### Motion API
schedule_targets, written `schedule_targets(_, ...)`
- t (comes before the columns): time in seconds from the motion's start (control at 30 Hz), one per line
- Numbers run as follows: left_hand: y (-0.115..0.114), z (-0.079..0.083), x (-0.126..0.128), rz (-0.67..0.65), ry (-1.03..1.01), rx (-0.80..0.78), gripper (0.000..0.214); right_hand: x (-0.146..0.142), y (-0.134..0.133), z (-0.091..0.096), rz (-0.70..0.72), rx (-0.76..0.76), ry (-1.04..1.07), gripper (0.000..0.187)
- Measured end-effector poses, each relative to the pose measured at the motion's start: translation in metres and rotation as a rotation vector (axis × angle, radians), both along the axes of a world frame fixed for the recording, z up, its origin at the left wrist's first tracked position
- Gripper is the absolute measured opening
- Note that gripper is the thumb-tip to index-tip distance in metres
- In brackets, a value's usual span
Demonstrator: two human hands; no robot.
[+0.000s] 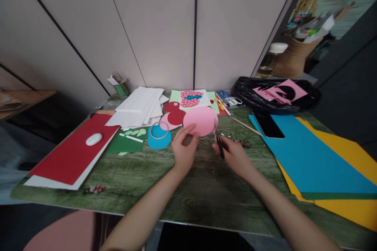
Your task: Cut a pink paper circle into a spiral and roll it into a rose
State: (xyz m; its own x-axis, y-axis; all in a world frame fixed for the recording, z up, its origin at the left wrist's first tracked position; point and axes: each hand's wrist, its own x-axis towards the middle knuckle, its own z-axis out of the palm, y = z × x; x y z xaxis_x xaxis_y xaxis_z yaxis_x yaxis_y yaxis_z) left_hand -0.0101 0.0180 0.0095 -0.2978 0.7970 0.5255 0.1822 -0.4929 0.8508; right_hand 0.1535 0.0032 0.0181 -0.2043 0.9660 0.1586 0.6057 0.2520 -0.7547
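Observation:
A round pink paper cutout (202,119) is pinched at its lower left edge between the thumb and fingers of my left hand (185,147). My right hand (234,153) grips a pair of scissors (219,143) with black handles, whose blades meet the right edge of the pink paper. Just behind the cutout lie dark red paper circles (176,117). To the left, a ring of tape (159,130) rests on a blue paper circle (159,142).
White paper sheets (138,104) are stacked at back left, near red paper (73,149) bearing a white oval object (94,139). Blue sheets (315,153) and a phone (268,124) lie right. Pink scraps sit on a black plastic bag (247,90). A wall stands behind.

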Motion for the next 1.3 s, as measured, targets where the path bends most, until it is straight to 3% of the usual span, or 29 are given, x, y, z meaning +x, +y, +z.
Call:
schedule_targets(0.43,-0.0001,0.0038,-0.0011,0.045,0.024,-0.035,0.029,-0.0007,-0.0012,-0.0003,0.002,-0.016,-0.002,0.027)
schedule_targets(0.73,0.0,0.0004,0.0004,-0.058,0.041,-0.033,0.03,0.0024,0.0015,-0.0042,-0.039,-0.002,0.02,0.018)
schedule_targets(1.03,0.0015,0.0006,-0.0012,-0.07,0.067,-0.027,0.03,0.0041,0.0017,-0.001,-0.046,0.009,0.022,0.023)
schedule_targets(1.3,0.0015,0.0004,-0.0025,-0.04,0.053,0.007,0.019,0.0066,0.0029,0.0022,-0.021,0.011,0.04,0.025)
